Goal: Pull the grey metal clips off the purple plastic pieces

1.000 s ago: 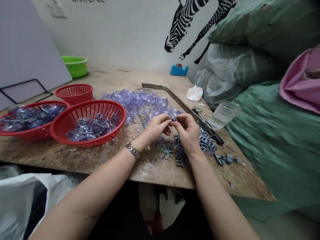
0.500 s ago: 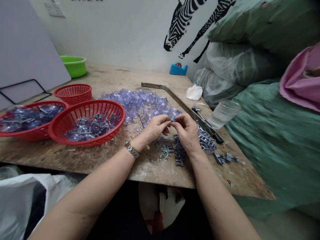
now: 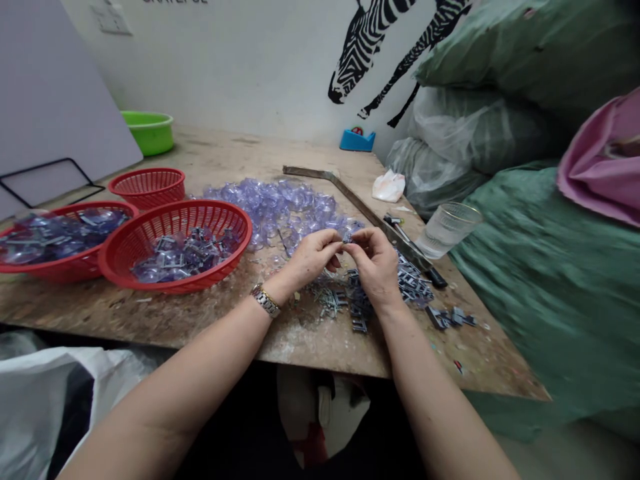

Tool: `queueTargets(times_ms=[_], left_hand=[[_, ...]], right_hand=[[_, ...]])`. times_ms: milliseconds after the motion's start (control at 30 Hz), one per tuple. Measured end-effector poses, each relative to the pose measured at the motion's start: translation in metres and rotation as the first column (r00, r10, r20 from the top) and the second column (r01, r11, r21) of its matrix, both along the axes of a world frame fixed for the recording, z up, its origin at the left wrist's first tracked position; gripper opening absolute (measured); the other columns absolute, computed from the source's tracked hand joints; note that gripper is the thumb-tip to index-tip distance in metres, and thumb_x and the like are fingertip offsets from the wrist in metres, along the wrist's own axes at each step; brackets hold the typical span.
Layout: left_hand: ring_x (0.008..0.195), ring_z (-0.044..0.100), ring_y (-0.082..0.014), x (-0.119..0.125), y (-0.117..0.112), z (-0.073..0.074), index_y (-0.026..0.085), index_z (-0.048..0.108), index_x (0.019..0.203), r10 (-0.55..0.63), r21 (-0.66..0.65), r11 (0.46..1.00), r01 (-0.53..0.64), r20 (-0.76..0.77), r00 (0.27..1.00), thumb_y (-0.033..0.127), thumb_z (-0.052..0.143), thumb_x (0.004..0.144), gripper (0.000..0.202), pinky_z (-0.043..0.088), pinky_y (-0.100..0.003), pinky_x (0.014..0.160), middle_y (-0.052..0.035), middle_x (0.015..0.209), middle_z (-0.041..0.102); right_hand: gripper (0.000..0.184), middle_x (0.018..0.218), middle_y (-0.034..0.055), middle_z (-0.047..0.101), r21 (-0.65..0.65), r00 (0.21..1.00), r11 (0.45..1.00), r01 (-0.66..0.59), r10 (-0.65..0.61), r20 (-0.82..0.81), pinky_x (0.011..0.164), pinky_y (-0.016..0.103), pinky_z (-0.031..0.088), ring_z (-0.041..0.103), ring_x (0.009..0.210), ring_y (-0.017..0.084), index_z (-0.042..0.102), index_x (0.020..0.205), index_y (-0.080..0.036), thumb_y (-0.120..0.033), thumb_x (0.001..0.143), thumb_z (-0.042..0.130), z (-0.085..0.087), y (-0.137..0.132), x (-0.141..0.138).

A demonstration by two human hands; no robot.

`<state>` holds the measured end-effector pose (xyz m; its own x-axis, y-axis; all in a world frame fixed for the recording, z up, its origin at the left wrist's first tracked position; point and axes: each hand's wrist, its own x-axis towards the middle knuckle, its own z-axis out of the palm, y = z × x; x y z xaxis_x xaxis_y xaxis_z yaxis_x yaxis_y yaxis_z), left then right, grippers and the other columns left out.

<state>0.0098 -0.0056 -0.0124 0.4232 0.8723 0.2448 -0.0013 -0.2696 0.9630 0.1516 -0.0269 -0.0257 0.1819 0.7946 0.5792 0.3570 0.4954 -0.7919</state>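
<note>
My left hand [image 3: 316,255] and my right hand [image 3: 374,263] meet above the table, fingers pinched together. Between their fingertips is a small grey plastic part [image 3: 347,237], mostly covered by the fingers. Under and beside my right hand lies a heap of dark grey plastic parts [image 3: 413,279]. Small pale pins or sticks [image 3: 331,301] are scattered below my hands. Behind my left hand spreads a pile of clear purplish plastic pieces [image 3: 280,203].
To the left, a red basket [image 3: 120,250] holds clear pieces joined with grey parts; another red basket [image 3: 75,270] and a smaller one [image 3: 145,190] adjoin it. A bent metal bar [image 3: 360,208] lies beside a glass [image 3: 447,230]. Green sacks [image 3: 560,280] are stacked right.
My hands stay almost in place, both still pinching the small grey part; only a slight shift of the fingers and the view shows.
</note>
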Motion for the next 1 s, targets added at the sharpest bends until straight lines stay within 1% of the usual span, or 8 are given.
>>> queueTargets(times_ms=[300, 500, 567, 667, 733, 800, 867, 1000], left_hand=[[0.049, 0.055, -0.0053, -0.001, 0.003, 0.000, 0.016, 0.048, 0.073, 0.020, -0.007, 1.000, -0.020, -0.023, 1.000, 0.010, 0.047, 0.084, 0.013, 0.046, -0.015, 0.048, 0.0053, 0.059, 0.051], [0.051, 0.058, -0.0060, 0.000, -0.003, 0.005, 0.015, 0.054, 0.075, 0.038, -0.031, 0.999, -0.031, 0.219, 0.975, 0.024, 0.058, 0.085, 0.014, 0.049, -0.017, 0.050, 0.0037, 0.063, 0.058], [0.052, 0.058, -0.0064, -0.005, -0.005, 0.013, 0.016, 0.056, 0.078, 0.072, -0.006, 0.997, -0.075, 0.397, 0.915, 0.035, 0.064, 0.084, 0.022, 0.049, -0.018, 0.050, 0.0035, 0.065, 0.060], [0.052, 0.059, -0.0066, -0.018, -0.002, 0.028, 0.018, 0.056, 0.081, 0.182, -0.007, 0.970, -0.242, 0.680, 0.710, 0.051, 0.065, 0.083, 0.033, 0.047, -0.018, 0.050, 0.0028, 0.069, 0.062], [0.054, 0.059, -0.0066, -0.031, 0.004, 0.035, 0.019, 0.056, 0.082, 0.272, -0.068, 0.934, -0.352, 0.775, 0.571, 0.057, 0.058, 0.086, 0.038, 0.047, -0.019, 0.053, 0.0023, 0.067, 0.062], [0.056, 0.058, -0.0064, -0.043, 0.010, 0.039, 0.019, 0.056, 0.082, 0.368, -0.150, 0.890, -0.430, 0.794, 0.484, 0.061, 0.046, 0.091, 0.045, 0.048, -0.019, 0.056, 0.0015, 0.066, 0.060], [0.059, 0.058, -0.0065, -0.052, 0.015, 0.039, 0.019, 0.056, 0.085, 0.463, -0.210, 0.846, -0.491, 0.746, 0.479, 0.063, 0.032, 0.095, 0.052, 0.048, -0.019, 0.059, 0.0003, 0.067, 0.060], [0.069, 0.061, -0.0076, -0.055, 0.015, 0.037, 0.021, 0.056, 0.101, 0.567, -0.121, 0.780, -0.614, 0.549, 0.614, 0.064, 0.013, 0.097, 0.061, 0.049, -0.020, 0.063, -0.0026, 0.081, 0.064]], right_hand=[[0.019, 0.082, 0.0006, 0.065, 0.122, 0.983, 0.990, 0.063, -0.083, 0.165, 0.069, 0.031, 0.051, 0.061, 0.070, 0.016, 0.059, 0.095, -0.022, -0.028, 0.079, 0.066, -0.001, -0.001, 0.002], [0.026, 0.089, 0.0030, 0.067, 0.092, 0.993, 0.995, 0.045, -0.055, 0.102, 0.072, 0.033, 0.054, 0.065, 0.076, 0.018, 0.057, 0.106, -0.023, -0.034, 0.083, 0.062, -0.004, 0.001, 0.003], [0.025, 0.087, 0.0031, 0.068, 0.077, 0.993, 0.996, 0.053, -0.061, 0.104, 0.073, 0.035, 0.054, 0.066, 0.075, 0.018, 0.058, 0.105, -0.023, -0.035, 0.083, 0.061, -0.005, 0.002, 0.005], [0.023, 0.082, 0.0027, 0.068, 0.055, 0.990, 0.995, 0.078, -0.084, 0.117, 0.071, 0.036, 0.055, 0.065, 0.072, 0.019, 0.059, 0.102, -0.022, -0.035, 0.083, 0.061, -0.008, 0.005, 0.008], [0.023, 0.081, 0.0025, 0.068, 0.038, 0.990, 0.996, 0.084, -0.088, 0.111, 0.069, 0.036, 0.055, 0.065, 0.070, 0.019, 0.060, 0.100, -0.022, -0.036, 0.083, 0.061, -0.009, 0.006, 0.009], [0.022, 0.080, 0.0025, 0.068, 0.022, 0.990, 0.996, 0.081, -0.083, 0.112, 0.067, 0.036, 0.056, 0.065, 0.069, 0.019, 0.061, 0.098, -0.021, -0.037, 0.083, 0.061, -0.010, 0.007, 0.009], [0.022, 0.079, 0.0029, 0.069, 0.009, 0.990, 0.997, 0.078, -0.079, 0.120, 0.066, 0.037, 0.056, 0.066, 0.067, 0.020, 0.062, 0.097, -0.021, -0.037, 0.082, 0.061, -0.010, 0.007, 0.009], [0.022, 0.079, 0.0035, 0.070, -0.009, 0.987, 0.996, 0.089, -0.087, 0.135, 0.063, 0.037, 0.057, 0.066, 0.064, 0.020, 0.063, 0.095, -0.022, -0.038, 0.081, 0.062, -0.009, 0.005, 0.009]])
